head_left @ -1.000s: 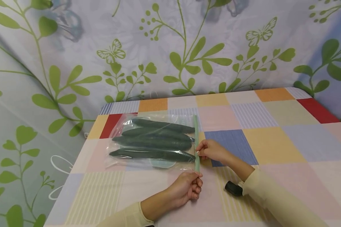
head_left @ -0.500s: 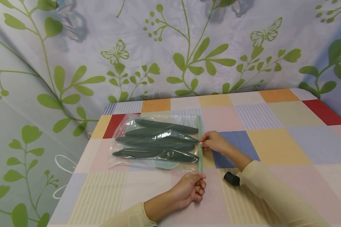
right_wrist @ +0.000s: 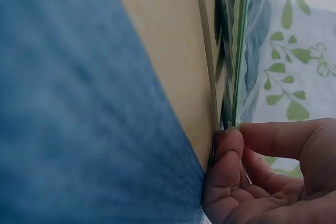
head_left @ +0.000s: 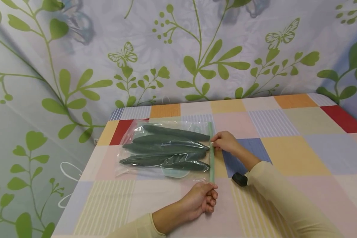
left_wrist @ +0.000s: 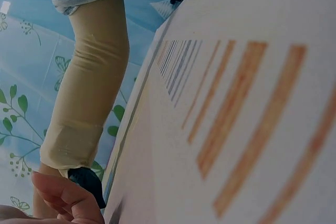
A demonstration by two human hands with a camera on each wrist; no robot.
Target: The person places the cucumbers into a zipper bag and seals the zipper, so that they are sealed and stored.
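Observation:
A clear zip bag (head_left: 196, 125) with several dark green cucumbers (head_left: 166, 148) inside lies flat on the table. Its pale green zip strip (head_left: 212, 165) runs along the right edge. My left hand (head_left: 197, 201) pinches the strip's near end between thumb and forefinger, the other fingers curled. Farther up, near the upper cucumbers' tips, my right hand (head_left: 226, 142) pinches the same strip. The right wrist view shows thumb and forefinger of that hand (right_wrist: 262, 177) meeting on the green edge. In the left wrist view only some fingers of the left hand (left_wrist: 68, 198) show.
A patchwork tablecloth (head_left: 294, 155) covers the table. A black device (head_left: 239, 179) sits at the right wrist, by the sleeve cuff. Behind and to the left hangs a curtain (head_left: 166, 66) printed with green leaves and butterflies.
My right hand has slid along the strip away from me, from about its middle to its upper part. My left hand has stayed on the near end.

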